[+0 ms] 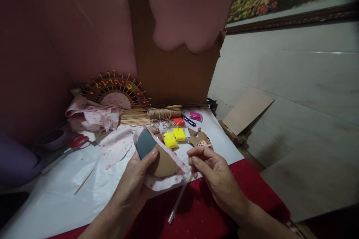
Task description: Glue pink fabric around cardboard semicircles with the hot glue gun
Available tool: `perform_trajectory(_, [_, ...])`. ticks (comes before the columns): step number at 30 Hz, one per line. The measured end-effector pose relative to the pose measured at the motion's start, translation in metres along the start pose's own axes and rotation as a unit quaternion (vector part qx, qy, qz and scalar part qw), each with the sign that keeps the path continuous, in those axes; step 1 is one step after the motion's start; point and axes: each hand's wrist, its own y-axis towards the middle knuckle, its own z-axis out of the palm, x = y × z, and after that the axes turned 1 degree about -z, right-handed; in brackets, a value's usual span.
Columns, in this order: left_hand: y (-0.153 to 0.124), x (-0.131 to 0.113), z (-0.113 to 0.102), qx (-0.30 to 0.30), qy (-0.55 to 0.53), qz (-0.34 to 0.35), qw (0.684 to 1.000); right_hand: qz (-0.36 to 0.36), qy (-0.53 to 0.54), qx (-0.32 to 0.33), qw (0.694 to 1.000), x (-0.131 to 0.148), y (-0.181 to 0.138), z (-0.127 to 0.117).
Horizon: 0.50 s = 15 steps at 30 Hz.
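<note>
My left hand (137,173) grips a cardboard piece (166,162) with a dark grey-blue patch (146,143) at its upper left. Pink dotted fabric (164,182) lies behind the cardboard and shows around its edges. Thumb on the front, the other fingers are hidden behind. Just right of the fabric's corner, my right hand (211,168) has thumb and forefinger pinched together; whatever is between them, if anything, is too small to see. A clear glue stick (178,199) slants below, its upper end close to the right fingers; whether they touch it I cannot tell.
Behind lie yellow packets (175,137), a twine roll (164,113), bamboo sticks (134,117) and cardboard scraps (198,136). Red-handled scissors (78,140) and a fabric piece (117,143) are on the left. A decorated cardboard fan (116,86) stands against the pink board (101,26).
</note>
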Motion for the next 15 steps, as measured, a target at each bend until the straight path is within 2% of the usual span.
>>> perform_trajectory(5, [0.003,0.000,-0.001,-0.004,0.002,-0.006,1.000,-0.018,0.045,0.030,0.998,-0.003,0.007,-0.003])
perform_trajectory(9, [0.005,-0.002,-0.001,-0.015,0.016,0.009,1.000,-0.016,0.065,-0.023,0.998,0.010,0.026,-0.016])
perform_trajectory(12, [0.005,-0.004,0.000,-0.033,0.017,0.009,0.999,-0.072,0.051,-0.043,0.995,0.023,0.051,-0.030])
perform_trajectory(15, [0.005,-0.007,0.000,-0.044,0.014,0.018,0.999,-0.124,-0.025,-0.051,0.991,0.028,0.078,-0.040])
